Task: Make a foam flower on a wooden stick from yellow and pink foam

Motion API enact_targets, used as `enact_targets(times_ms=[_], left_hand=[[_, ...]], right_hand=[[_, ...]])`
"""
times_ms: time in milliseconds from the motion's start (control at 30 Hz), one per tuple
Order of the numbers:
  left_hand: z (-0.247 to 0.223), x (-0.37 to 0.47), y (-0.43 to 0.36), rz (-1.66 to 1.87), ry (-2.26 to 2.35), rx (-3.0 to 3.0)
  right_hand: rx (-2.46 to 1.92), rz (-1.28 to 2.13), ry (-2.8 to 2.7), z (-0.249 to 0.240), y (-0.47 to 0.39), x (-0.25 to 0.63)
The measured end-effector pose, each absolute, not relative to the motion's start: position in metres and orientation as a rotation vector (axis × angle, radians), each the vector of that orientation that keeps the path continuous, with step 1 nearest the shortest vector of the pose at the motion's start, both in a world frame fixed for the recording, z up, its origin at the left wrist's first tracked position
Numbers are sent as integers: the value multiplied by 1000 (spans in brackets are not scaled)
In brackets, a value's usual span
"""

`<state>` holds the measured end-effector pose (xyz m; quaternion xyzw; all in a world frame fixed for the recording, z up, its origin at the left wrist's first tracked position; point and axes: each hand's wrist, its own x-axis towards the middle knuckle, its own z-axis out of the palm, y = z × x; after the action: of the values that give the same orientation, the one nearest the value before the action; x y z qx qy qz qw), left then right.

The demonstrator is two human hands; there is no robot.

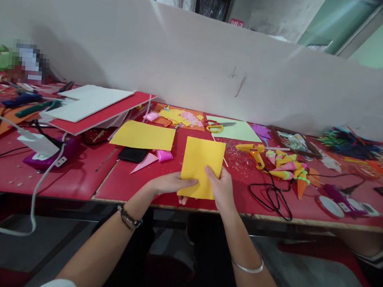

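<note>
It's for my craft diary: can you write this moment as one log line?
left hand: holds yellow sheet | right hand: holds same sheet | glue gun: on table

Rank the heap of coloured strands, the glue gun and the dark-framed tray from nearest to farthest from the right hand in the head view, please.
From the right hand, which holds the yellow sheet:
1. Glue gun: just beyond, to the right.
2. Dark-framed tray: farther right and back.
3. Heap of coloured strands: farthest right.

Forearms (104, 244) angled inward, left hand (168, 184) and right hand (223, 189) grip with thumbs (189, 182) uppermost.
</note>
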<state>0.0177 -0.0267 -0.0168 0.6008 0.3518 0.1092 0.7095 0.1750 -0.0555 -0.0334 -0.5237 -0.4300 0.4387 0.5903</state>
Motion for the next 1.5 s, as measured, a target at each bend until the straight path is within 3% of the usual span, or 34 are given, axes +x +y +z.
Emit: enact_targets(times_ms=[333,667,1000,1500], left_hand=[[-13,12,-28,189,714,1235],[-25,18,-22,588,769,1055],[-24,15,-22,566,797,1160],[-24,4,-11,576,810,1328]], right_hand=[[-1207,1069,-1051,-32,-57,174],[-1202,1147,-1096,-31,-58,173],[-1200,1218,-1062,-32,-57,178],[-1290,850,-1317,-26,-49,195]])
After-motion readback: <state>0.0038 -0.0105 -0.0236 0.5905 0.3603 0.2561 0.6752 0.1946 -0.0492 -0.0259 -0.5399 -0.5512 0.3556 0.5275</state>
